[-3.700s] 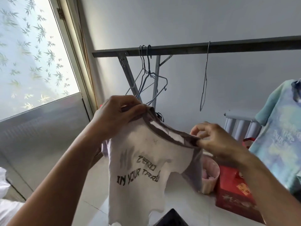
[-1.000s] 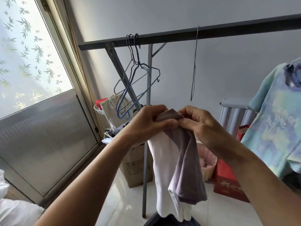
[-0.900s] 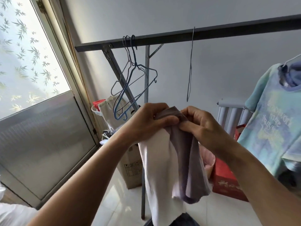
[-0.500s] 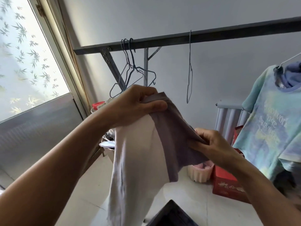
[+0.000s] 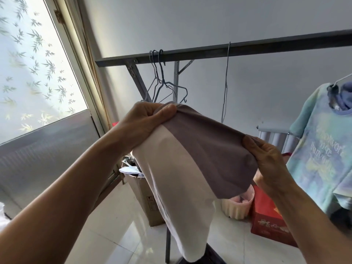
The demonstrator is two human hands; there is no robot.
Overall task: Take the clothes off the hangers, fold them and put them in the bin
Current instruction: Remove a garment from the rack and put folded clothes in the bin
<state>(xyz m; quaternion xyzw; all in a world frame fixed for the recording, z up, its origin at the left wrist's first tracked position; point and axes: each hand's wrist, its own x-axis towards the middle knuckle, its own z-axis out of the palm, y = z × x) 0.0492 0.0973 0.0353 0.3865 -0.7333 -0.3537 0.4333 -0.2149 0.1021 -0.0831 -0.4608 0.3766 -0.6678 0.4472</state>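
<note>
A small white T-shirt with mauve sleeves (image 5: 182, 168) hangs folded lengthwise in the air in front of me. My left hand (image 5: 146, 121) pinches its top at the shoulder. My right hand (image 5: 266, 159) grips the mauve sleeve end and holds it out to the right. The white body droops toward the floor. Several bare wire hangers (image 5: 162, 86) hang on the dark rail (image 5: 266, 48), one more hanger (image 5: 225, 82) farther right. A tie-dye blue-green T-shirt (image 5: 322, 155) still hangs on a hanger at the right edge. A dark edge (image 5: 215, 257) shows below the shirt; I cannot tell what it is.
A window (image 5: 34, 69) fills the left side. Behind the shirt stand a cardboard box (image 5: 144, 197), a pink ribbed tub (image 5: 240, 204) and a red box (image 5: 266, 221) on the white tiled floor. A white radiator (image 5: 274, 136) is on the back wall.
My hands were together at the shirt's top; the right hand has slid down and out to the right along the mauve sleeve, stretching it. The left hand keeps its hold.
</note>
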